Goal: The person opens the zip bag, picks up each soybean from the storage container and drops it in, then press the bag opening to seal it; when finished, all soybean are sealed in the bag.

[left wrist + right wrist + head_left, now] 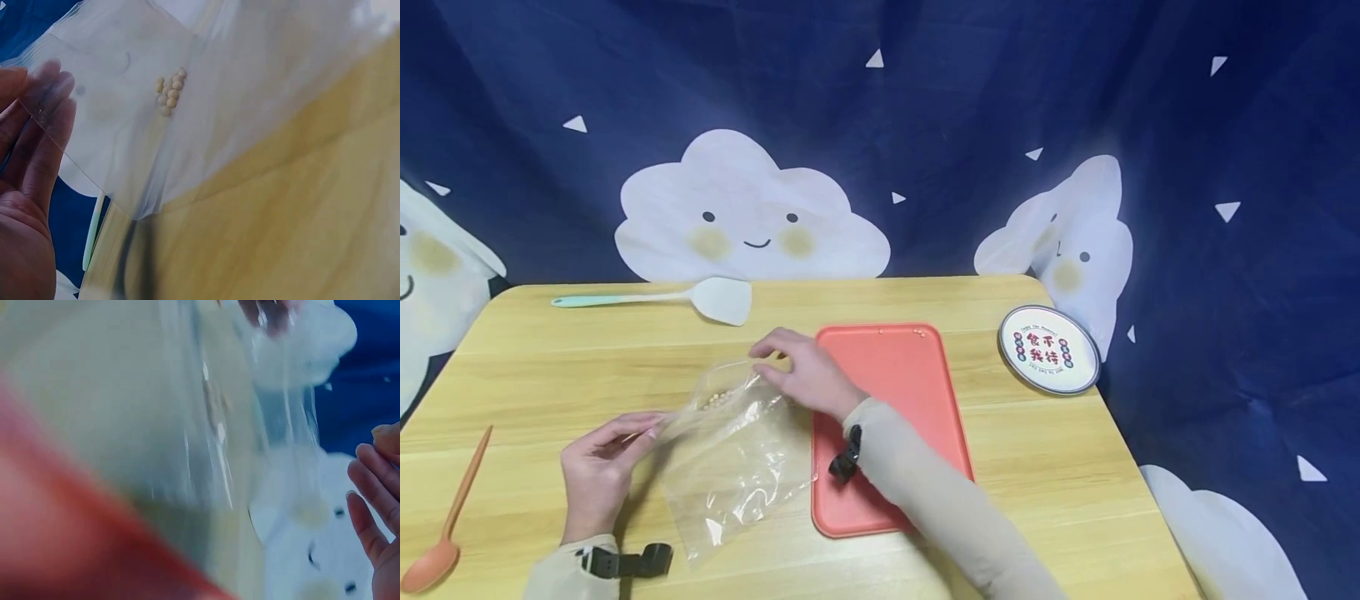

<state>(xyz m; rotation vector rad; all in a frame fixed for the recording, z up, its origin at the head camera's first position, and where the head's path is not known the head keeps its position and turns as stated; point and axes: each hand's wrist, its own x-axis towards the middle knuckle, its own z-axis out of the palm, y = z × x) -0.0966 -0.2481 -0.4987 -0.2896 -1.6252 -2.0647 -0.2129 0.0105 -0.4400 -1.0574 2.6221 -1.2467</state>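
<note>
A clear plastic bag [737,475] hangs tilted above the table, with a small cluster of round, pale, soybean-like beans [170,92] inside. My left hand [601,471] pinches the bag's left edge between thumb and fingers; in the left wrist view some fingers [53,119] show through the film. At the bag's upper right, my right hand [808,375] reaches over the tray's edge. Its fingers [375,481] look loosely bent and apart from the film in the right wrist view, with nothing held. Under the right forearm lies a red tray [887,375].
Several small pale beans [919,332] lie at the tray's far right corner. A white spatula [722,300] with a mint handle lies along the back edge, an orange spoon [433,562] at the left. An oval plate [1048,350] with printed characters sits at the right edge.
</note>
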